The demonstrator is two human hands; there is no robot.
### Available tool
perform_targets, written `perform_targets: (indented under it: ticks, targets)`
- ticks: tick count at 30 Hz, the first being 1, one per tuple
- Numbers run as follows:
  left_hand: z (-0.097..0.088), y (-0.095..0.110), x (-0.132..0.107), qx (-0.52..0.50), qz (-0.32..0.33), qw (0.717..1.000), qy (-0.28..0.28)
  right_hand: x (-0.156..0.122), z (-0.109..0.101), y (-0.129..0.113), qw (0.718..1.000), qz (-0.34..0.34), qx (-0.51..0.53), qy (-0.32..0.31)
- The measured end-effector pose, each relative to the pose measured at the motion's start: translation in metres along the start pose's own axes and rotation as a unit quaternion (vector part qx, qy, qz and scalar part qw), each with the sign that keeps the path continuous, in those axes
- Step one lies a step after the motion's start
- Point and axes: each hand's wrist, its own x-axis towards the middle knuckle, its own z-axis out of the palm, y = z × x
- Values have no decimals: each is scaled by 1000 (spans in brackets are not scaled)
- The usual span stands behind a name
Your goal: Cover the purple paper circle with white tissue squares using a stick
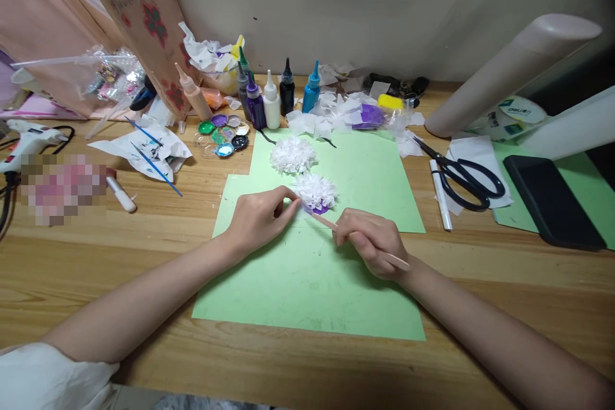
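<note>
My right hand (pixel 372 240) grips a slim, flat wooden stick (pixel 396 261), its tip touching or just short of a purple patch (pixel 318 210) at the near edge of a white ruffled paper flower (pixel 314 191). On the flower's left, my left hand (pixel 262 218) has thumb and forefinger pinched together beside its edge. A pale scrap may lie at those fingertips, but it is too small to make out. Just behind sits a second white ruffled flower (pixel 293 155). Both flowers rest on light green paper sheets (pixel 307 295).
Several paint bottles (pixel 271 102) stand at the back, near a paint palette (pixel 223 134) and white paper scraps (pixel 327 112). Brushes (pixel 156 170) and a glue gun (pixel 29 141) lie left. Scissors (pixel 464 173), a white marker (pixel 441 195) and a dark phone-like slab (pixel 552 202) are right.
</note>
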Motion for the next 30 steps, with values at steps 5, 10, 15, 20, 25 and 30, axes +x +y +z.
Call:
perform_targets:
  ticks: [5,10,15,20,25,30]
  targets:
    - [1,0,0,0,-1,1000,9,3,1,0,997,14,-49,-54]
    - [1,1,0,0,-11,1000,9,5,3,1,996,26,-60,-64]
    - [-1,3,2,-18,-73,997,-4,6,4,0,995,46,-51,-69]
    - [-2,3,5,-17,-105,994,-4,10,11,-5,989,141,-10,-39]
    - [-1,4,5,0,-102,995,-23,10,18,-11,988,154,-2,-4]
    - [-1,3,4,-8,-102,995,-17,6,15,-12,996,79,-20,42]
